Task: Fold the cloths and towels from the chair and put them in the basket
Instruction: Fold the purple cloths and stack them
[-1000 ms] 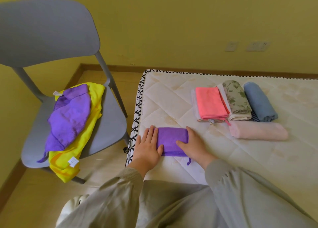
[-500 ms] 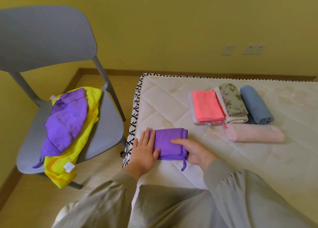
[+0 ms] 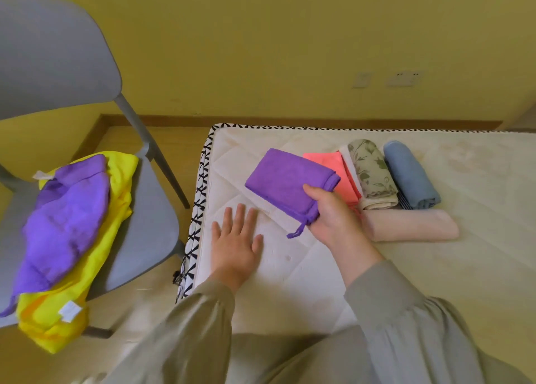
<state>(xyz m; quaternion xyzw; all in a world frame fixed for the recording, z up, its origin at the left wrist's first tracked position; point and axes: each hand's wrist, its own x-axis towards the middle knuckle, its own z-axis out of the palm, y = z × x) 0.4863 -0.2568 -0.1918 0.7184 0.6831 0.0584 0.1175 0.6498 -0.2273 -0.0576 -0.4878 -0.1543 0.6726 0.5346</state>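
Soft, even light fills the view, brightest on the white mattress. Shadows are faint, with blurred edges. The chair left of the mattress looks slightly smeared and soft, and the wall behind the mattress bows with wide-angle distortion.

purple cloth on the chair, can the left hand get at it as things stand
Probably yes. The left hand is open near the chair-side edge of the mattress, and the purple cloth sits on top of the yellow cloth with nothing over it.
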